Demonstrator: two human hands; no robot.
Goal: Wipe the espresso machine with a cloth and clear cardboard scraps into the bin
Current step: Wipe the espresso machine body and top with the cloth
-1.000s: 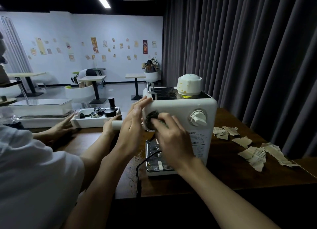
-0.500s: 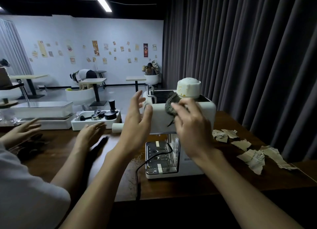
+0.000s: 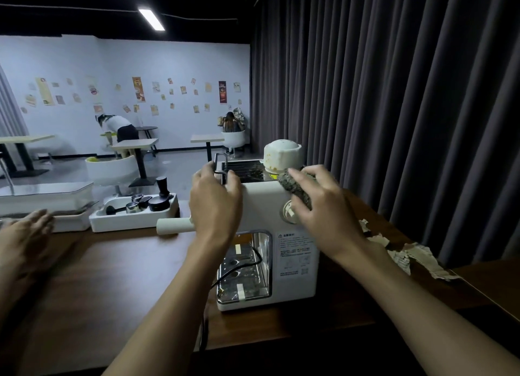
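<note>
A white espresso machine (image 3: 260, 207) stands on the dark wooden table (image 3: 112, 277). My left hand (image 3: 215, 204) grips its top left corner, fingers over the edge by a metal tube. My right hand (image 3: 320, 207) presses a dark speckled cloth (image 3: 295, 187) against the machine's top right front edge, above the dial (image 3: 289, 214). A stained white cap (image 3: 282, 156) sits on the machine's top. Torn cardboard scraps (image 3: 408, 256) lie on the table to the machine's right. No bin is in view.
A white accessory tray (image 3: 135, 216) with a tamper and metal cups stands left of the machine. Another person's hand (image 3: 26, 235) rests on the table at far left. A black power cable (image 3: 225, 277) runs off the front edge. A dark curtain hangs close behind.
My right hand moved the cloth from the machine's front up to its top right edge. My left hand shifted up onto the top left corner. The other person's hands drew back left.
</note>
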